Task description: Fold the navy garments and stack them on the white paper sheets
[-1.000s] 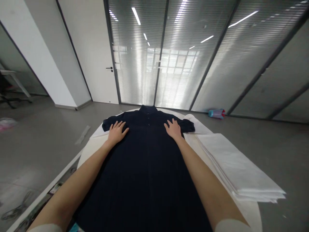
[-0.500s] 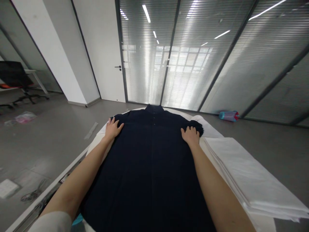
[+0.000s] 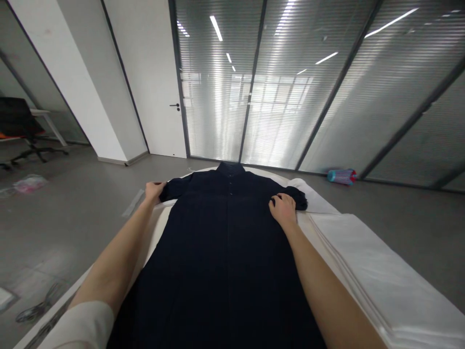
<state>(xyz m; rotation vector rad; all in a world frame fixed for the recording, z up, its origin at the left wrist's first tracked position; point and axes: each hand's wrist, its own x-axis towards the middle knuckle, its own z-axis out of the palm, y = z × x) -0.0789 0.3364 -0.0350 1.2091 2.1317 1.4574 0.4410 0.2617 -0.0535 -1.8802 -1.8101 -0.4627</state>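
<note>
A long dark navy shirt [image 3: 227, 242] lies spread front up on a pale, cloth-covered table [image 3: 162, 225], its collar and small buttons at the far end. My left hand [image 3: 154, 192] is closed around the end of the sleeve on the left, which stretches out sideways from the shoulder. On the other side, my right hand [image 3: 284, 209] rests on the shirt near the armpit, its fingers curled into the fabric. Just beyond it, the right sleeve [image 3: 298, 198] lies bunched up.
Folded white cloth [image 3: 378, 261] lies along the table's right side. On the floor are a blue and red striped bundle [image 3: 341, 176], a cable [image 3: 34, 310] and a plastic bag [image 3: 29, 183]. An office chair [image 3: 20, 121] stands far left; a door [image 3: 156, 97] and glass partition face me.
My left hand has moved left from the shirt's shoulder and now grips the sleeve, drawn outward. My right hand has stayed near the armpit, its fingers more curled. The view has shifted slightly.
</note>
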